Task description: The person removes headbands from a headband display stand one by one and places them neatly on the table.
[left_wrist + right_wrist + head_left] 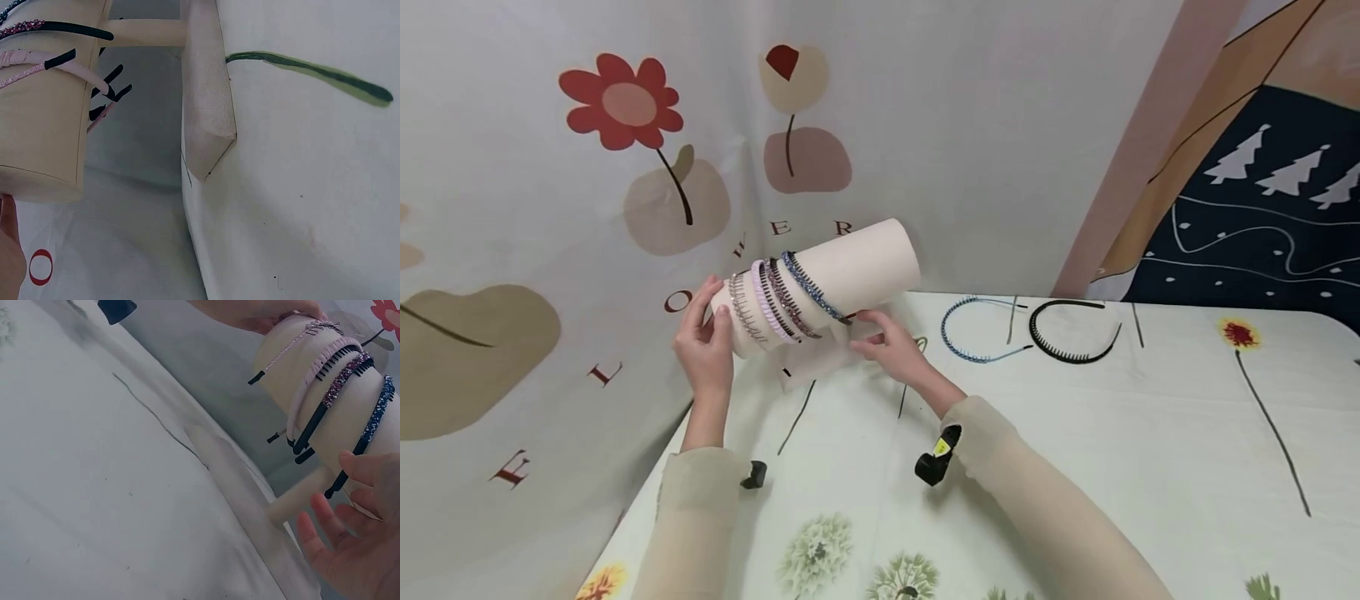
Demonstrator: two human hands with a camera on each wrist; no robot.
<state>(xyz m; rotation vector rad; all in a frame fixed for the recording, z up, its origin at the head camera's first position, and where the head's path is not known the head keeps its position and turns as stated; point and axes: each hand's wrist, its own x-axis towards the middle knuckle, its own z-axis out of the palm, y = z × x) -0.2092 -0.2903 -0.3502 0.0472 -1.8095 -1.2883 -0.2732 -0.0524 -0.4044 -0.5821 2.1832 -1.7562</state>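
A cream cylindrical headband stand lies sideways on a short post above a flat base. Round its left end my left hand grips, thumb at the front. Along it sit a thin zigzag headband, a pale pink headband, a pink glitter headband and a blue glitter headband. My right hand is at the lower end of the blue glitter one, fingers spread; in the right wrist view a digit touches it near its black tip.
To the right on the table lie a light blue toothed headband and a black toothed headband. A printed cloth hangs behind the stand. Black wrist-worn devices sit at the sleeves.
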